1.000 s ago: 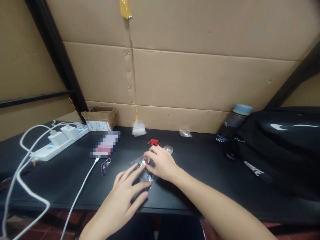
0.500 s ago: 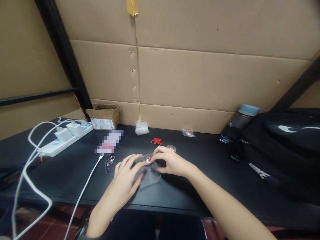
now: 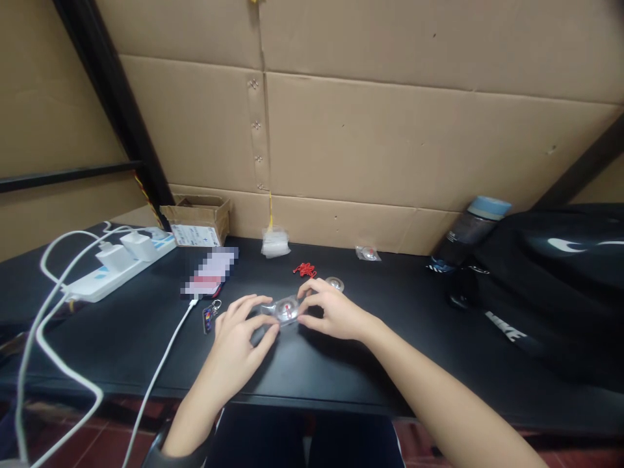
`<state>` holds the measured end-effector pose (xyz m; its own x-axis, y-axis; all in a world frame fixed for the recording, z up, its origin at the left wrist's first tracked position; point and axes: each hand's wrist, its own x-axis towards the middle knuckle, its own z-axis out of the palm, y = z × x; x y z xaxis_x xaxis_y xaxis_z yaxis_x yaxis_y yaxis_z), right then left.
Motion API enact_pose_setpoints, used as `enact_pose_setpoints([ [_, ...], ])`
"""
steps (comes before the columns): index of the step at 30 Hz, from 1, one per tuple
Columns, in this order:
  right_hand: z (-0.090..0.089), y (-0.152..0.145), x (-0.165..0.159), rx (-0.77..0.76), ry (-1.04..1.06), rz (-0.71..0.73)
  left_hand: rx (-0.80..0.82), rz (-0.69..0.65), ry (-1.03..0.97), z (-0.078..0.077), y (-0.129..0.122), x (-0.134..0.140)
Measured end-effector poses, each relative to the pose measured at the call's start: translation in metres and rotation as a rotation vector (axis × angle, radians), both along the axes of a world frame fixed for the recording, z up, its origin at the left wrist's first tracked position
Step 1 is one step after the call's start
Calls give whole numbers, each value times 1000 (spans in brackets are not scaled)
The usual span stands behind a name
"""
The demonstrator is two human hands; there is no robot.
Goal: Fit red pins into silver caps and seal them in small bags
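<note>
A small clear plastic bag (image 3: pixel 273 313) with a round silvery disc (image 3: pixel 287 311) inside lies low over the black table, between my hands. The disc carries a red mark. My left hand (image 3: pixel 241 331) has its thumb and fingertips closed on the bag's left side. On the right edge, the fingers and thumb of my right hand (image 3: pixel 334 312) pinch the same bag. Just behind my right hand lies a second round metal disc (image 3: pixel 335 284), loose on the table. A bunch of red cord (image 3: pixel 305 269) rests behind the bag.
Toward the back are a stack of clear bags (image 3: pixel 275 243) and a bagged disc (image 3: pixel 368 253). Left are a keychain (image 3: pixel 208 317), a blurred-out phone (image 3: pixel 210 272), a cardboard box (image 3: pixel 197 224) and a power strip (image 3: pixel 102 286) with white cables. Right stand a bottle (image 3: pixel 463 234) and black backpack (image 3: pixel 556 292).
The bag's loose front part, spread toward me before, is now folded up around the disc. My fingers have shifted to the bag's left and right sides. The view has tilted slightly down.
</note>
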<state>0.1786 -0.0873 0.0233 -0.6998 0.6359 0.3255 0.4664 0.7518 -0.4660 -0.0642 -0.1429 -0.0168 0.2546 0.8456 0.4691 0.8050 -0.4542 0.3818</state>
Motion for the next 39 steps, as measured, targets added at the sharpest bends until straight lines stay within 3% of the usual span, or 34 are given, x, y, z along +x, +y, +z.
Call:
enact_pose_setpoints([
  [7, -2, -1, -5, 75, 65, -231, 61, 217, -107, -3, 3, 1],
  [13, -3, -4, -10, 136, -80, -50, 142, 123, 80, -6, 1, 6],
  [20, -10, -3, -16, 76, -167, -89, 45, 43, 144, -11, -2, 7],
  [29, 3, -4, -6, -170, 53, -49, -69, 130, -80, -8, 1, 1],
  [34, -3, -1, -5, -169, 99, -86, -140, 108, -181, -7, 3, -2],
  [39, -10, 1, -7, -316, 210, -65, -150, 103, -211, -6, 3, 0],
])
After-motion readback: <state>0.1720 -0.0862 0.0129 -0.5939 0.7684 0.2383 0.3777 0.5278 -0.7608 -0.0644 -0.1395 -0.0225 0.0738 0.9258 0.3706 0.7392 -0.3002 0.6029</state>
